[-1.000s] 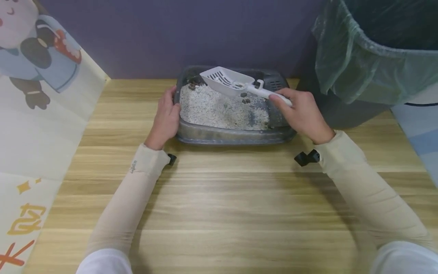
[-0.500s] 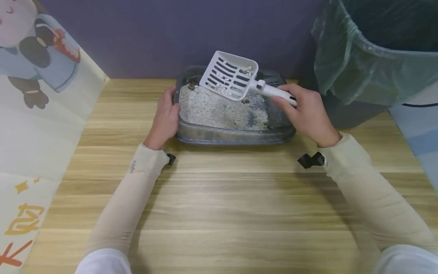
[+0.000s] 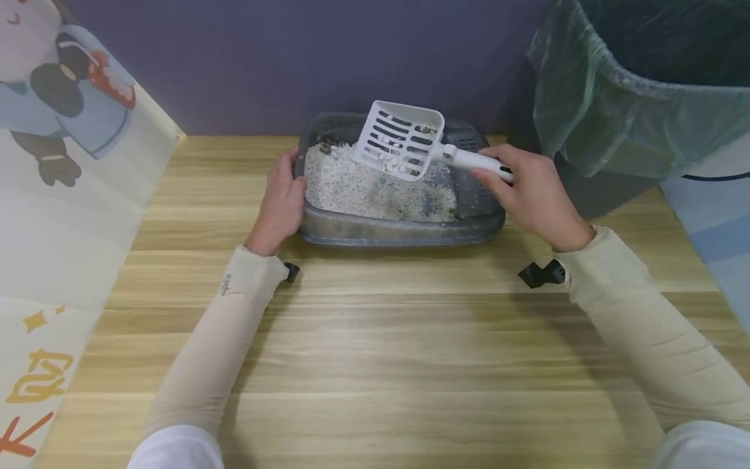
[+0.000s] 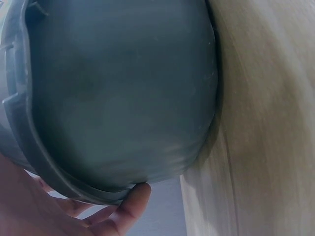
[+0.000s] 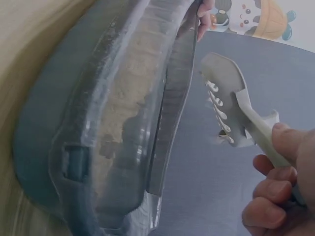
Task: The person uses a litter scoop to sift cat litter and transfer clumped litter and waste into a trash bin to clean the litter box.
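Note:
A grey plastic litter box [image 3: 398, 232] with pale granular litter [image 3: 360, 192] stands on the wooden table against the wall. My left hand [image 3: 281, 205] grips its left end; the left wrist view shows a fingertip [image 4: 139, 194] on the outer wall just under the rim. In my right hand [image 3: 536, 192] is the handle of a white slotted litter scoop [image 3: 469, 159], held between thumb and curled fingers. The scoop's head is above the litter, pointing left, with several whitish clumps in it. Brown clumps [image 3: 325, 146] lie in the box's back left corner.
A dark bin [image 3: 609, 192] lined with a translucent green bag [image 3: 592, 117] stands right of the litter box. A purple wall [image 3: 246, 71] rises behind it. A white wall with cartoon drawings [image 3: 64, 150] borders the wooden table [image 3: 398, 352] on the left.
The scoop has turned from a side-on tilt to show its slotted bottom, rose, then dropped slightly. My right hand has shifted a little rightward; the left hand keeps its place on the litter box.

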Action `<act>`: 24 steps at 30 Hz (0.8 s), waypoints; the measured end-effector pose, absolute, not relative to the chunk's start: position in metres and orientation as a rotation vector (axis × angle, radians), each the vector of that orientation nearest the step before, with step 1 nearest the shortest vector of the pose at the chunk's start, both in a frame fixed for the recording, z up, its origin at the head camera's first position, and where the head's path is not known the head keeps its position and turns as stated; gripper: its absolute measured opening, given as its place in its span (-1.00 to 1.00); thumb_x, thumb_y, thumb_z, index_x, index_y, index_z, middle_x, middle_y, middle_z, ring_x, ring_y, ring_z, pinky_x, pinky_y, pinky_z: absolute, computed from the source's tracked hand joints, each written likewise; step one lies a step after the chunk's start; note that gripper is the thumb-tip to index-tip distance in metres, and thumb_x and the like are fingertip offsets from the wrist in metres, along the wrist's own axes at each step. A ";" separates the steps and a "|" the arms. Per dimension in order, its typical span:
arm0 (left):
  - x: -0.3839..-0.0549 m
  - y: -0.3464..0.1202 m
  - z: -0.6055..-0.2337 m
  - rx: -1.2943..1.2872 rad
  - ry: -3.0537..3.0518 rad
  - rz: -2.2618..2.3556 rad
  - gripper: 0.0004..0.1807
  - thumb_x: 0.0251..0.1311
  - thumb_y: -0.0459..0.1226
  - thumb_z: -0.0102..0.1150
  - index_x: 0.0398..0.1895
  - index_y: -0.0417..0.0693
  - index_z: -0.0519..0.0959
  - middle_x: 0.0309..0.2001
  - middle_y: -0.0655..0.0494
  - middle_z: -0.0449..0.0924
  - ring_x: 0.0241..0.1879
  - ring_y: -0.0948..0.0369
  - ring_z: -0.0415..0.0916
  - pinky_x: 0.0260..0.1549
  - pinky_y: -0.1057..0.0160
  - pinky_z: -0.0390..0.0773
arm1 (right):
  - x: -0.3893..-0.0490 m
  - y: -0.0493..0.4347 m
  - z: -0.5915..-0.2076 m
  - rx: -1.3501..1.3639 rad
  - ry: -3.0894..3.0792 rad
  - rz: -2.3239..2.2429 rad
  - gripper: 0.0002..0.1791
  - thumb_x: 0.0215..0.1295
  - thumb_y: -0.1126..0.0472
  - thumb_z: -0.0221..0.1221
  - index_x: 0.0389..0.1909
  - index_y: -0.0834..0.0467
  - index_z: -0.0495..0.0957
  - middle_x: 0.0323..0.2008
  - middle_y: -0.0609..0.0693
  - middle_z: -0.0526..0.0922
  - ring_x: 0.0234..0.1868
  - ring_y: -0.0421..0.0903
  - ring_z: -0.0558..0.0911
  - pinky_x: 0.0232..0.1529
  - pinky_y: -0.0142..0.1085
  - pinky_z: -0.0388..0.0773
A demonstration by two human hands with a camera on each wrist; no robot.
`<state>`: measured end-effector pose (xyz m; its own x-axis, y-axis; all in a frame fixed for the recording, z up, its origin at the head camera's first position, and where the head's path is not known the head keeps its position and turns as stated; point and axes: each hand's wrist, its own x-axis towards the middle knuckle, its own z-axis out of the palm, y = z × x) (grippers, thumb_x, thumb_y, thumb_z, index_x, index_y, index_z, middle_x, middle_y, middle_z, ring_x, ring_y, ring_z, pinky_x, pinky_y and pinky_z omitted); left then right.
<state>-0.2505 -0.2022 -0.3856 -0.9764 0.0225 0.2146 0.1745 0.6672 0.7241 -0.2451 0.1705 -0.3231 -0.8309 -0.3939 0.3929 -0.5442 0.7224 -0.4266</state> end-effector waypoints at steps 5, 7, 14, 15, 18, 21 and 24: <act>-0.250 -0.201 -0.384 -0.153 -2.692 -1.194 -0.40 0.33 -0.24 -0.35 0.44 -0.18 0.01 0.38 -0.15 0.07 0.36 0.07 -0.04 0.30 0.11 -0.01 | -0.247 0.169 -0.329 0.759 -2.630 0.806 -0.62 0.34 0.08 0.12 0.05 0.23 0.53 -0.51 0.04 0.45 -0.62 -0.07 0.29 -0.53 -0.28 0.17; -0.250 -0.201 -0.384 -0.158 -2.692 -1.189 -0.40 0.33 -0.24 -0.35 0.44 -0.19 0.01 0.38 -0.15 0.06 0.36 0.07 -0.04 0.30 0.11 -0.01 | -0.247 0.168 -0.330 0.751 -2.628 0.816 -0.62 0.34 0.08 0.11 0.05 0.23 0.53 -0.51 0.04 0.45 -0.61 -0.08 0.29 -0.52 -0.28 0.17; -0.251 -0.201 -0.383 -0.144 -2.699 -1.184 -0.40 0.33 -0.24 -0.35 0.45 -0.18 0.00 0.38 -0.16 0.05 0.36 0.08 -0.06 0.30 0.11 -0.02 | -0.247 0.165 -0.332 0.745 -2.583 0.862 -0.62 0.33 0.13 0.13 0.06 0.27 0.51 -0.52 0.08 0.43 -0.58 -0.06 0.30 -0.50 -0.27 0.17; -0.251 -0.201 -0.383 -0.142 -2.701 -1.185 -0.40 0.33 -0.24 -0.35 0.45 -0.17 0.00 0.38 -0.16 0.05 0.37 0.08 -0.06 0.30 0.11 -0.02 | -0.247 0.164 -0.333 0.744 -2.581 0.864 -0.62 0.33 0.13 0.13 0.06 0.28 0.51 -0.53 0.08 0.42 -0.59 -0.06 0.29 -0.50 -0.27 0.16; -0.252 -0.200 -0.383 -0.145 -2.705 -1.182 -0.40 0.33 -0.24 -0.36 0.44 -0.17 0.00 0.38 -0.16 0.05 0.36 0.07 -0.06 0.30 0.12 -0.02 | -0.248 0.163 -0.336 0.736 -2.583 0.869 -0.63 0.33 0.13 0.13 0.05 0.26 0.51 -0.54 0.07 0.41 -0.59 -0.06 0.28 -0.50 -0.27 0.16; -0.252 -0.201 -0.384 -0.158 -2.695 -1.181 -0.40 0.32 -0.25 -0.35 0.43 -0.19 0.01 0.37 -0.18 0.07 0.35 0.05 -0.05 0.30 0.10 -0.01 | -0.248 0.163 -0.340 0.724 -2.566 0.891 -0.64 0.33 0.13 0.14 0.05 0.24 0.52 -0.55 0.06 0.39 -0.61 -0.07 0.27 -0.52 -0.28 0.15; -0.253 -0.200 -0.385 -0.164 -2.687 -1.179 -0.40 0.31 -0.25 -0.35 0.43 -0.19 0.02 0.37 -0.18 0.08 0.35 0.04 -0.04 0.30 0.11 -0.02 | -0.250 0.163 -0.345 0.705 -2.579 0.920 -0.64 0.34 0.10 0.12 0.05 0.21 0.53 -0.57 0.05 0.39 -0.64 -0.09 0.26 -0.55 -0.30 0.15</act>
<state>-0.2526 -0.2005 -0.3849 -0.9733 0.0198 0.2286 0.1817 0.6752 0.7149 -0.2496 0.1628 -0.3454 -0.8296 -0.3433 0.4404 -0.5445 0.6722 -0.5016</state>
